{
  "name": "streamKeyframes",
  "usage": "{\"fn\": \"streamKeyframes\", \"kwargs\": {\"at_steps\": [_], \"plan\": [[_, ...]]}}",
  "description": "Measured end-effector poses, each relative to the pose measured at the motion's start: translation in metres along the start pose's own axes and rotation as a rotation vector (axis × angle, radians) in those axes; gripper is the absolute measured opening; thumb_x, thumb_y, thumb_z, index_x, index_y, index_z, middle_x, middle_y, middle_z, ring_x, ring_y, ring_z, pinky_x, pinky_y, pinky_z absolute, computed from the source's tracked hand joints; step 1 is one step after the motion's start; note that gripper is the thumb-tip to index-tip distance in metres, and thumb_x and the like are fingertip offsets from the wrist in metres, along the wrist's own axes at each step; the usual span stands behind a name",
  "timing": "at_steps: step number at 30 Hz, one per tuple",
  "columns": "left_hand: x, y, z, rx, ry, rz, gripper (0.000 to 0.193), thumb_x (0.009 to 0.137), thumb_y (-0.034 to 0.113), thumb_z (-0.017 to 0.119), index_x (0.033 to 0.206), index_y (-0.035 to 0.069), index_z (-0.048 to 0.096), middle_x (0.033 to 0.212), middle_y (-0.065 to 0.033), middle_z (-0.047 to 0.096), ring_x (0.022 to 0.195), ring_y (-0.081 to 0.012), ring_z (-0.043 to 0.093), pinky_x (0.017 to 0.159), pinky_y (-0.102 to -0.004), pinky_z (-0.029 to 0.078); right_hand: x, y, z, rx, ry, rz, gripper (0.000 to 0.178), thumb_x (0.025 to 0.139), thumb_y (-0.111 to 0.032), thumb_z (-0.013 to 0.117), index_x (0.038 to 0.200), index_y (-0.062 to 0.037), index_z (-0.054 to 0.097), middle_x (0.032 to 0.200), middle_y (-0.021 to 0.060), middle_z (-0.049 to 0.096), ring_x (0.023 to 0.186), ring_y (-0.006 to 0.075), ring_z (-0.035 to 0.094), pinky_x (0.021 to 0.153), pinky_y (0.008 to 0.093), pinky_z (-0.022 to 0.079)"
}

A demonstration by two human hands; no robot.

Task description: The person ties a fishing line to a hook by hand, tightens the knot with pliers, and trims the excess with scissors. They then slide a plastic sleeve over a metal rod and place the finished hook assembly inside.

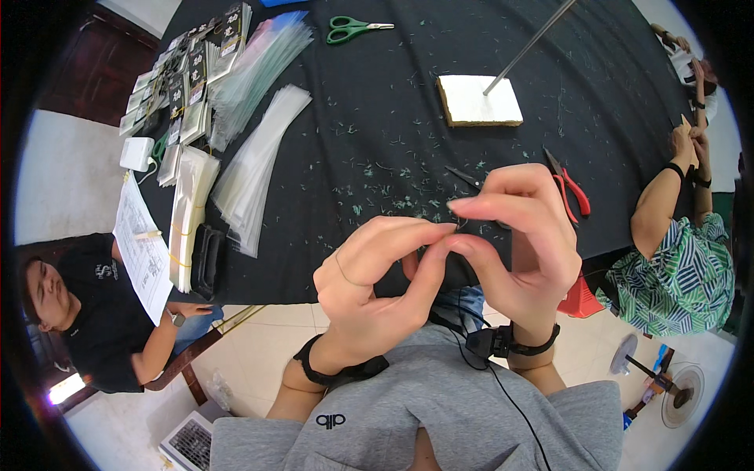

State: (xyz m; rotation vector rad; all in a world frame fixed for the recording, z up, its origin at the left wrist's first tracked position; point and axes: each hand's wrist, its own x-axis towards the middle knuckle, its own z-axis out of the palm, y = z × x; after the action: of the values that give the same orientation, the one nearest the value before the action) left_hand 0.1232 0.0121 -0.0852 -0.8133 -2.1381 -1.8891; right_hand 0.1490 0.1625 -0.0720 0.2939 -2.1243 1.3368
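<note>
My left hand and my right hand meet over the near edge of the black-covered table. On the left, thumb and forefinger are pinched together; a small dark thing at their tips is too tiny to name. A thin line lies across the back of that hand. The right thumb presses against the left fingertips, while its curled forefinger stays slightly above; what it grips is mostly hidden. Behind the right hand lie a dark pointed tool, partly covered, and red-handled pliers.
Green-handled scissors lie at the back. A metal rod rises from a white block. Green clippings litter the cloth. Clear plastic sleeves and packets fill the left. People sit at left and right.
</note>
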Motion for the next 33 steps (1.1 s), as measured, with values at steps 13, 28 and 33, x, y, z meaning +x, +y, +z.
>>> {"fn": "streamKeyframes", "kwargs": {"at_steps": [13,28,33], "plan": [[0.001,-0.005,0.005,-0.051,0.030,-0.099,0.019,0.074,-0.011,0.068,0.091,-0.003,0.067,0.081,-0.0091,0.067,0.060,-0.0073,0.056,0.052,-0.0189,0.044,-0.007,-0.003,0.000,0.063,-0.030,-0.005,0.025,0.061,0.005,0.075,0.083,-0.0024,0.066,0.082,0.0090,0.058,0.072,0.0212,0.055,0.060,0.0290,0.044],[0.000,-0.023,-0.008,-0.463,0.017,-0.603,0.013,0.084,0.001,0.066,0.096,-0.005,0.066,0.086,-0.0108,0.069,0.080,-0.0122,0.066,0.073,-0.0214,0.051,-0.079,0.089,-0.085,-1.165,-0.084,0.498,0.022,0.086,-0.019,0.065,0.093,-0.0015,0.053,0.110,0.0148,0.049,0.107,0.0303,0.045,0.088,0.0443,0.036],[0.001,-0.021,-0.012,-0.490,0.036,-0.681,0.014,0.085,0.002,0.066,0.097,-0.005,0.066,0.085,-0.0101,0.068,0.079,-0.0110,0.065,0.070,-0.0199,0.050,-0.080,0.089,-0.083,-1.258,-0.065,0.447,0.019,0.088,-0.016,0.062,0.092,-0.0005,0.053,0.112,0.0177,0.046,0.108,0.0332,0.044,0.089,0.0446,0.035]]}}
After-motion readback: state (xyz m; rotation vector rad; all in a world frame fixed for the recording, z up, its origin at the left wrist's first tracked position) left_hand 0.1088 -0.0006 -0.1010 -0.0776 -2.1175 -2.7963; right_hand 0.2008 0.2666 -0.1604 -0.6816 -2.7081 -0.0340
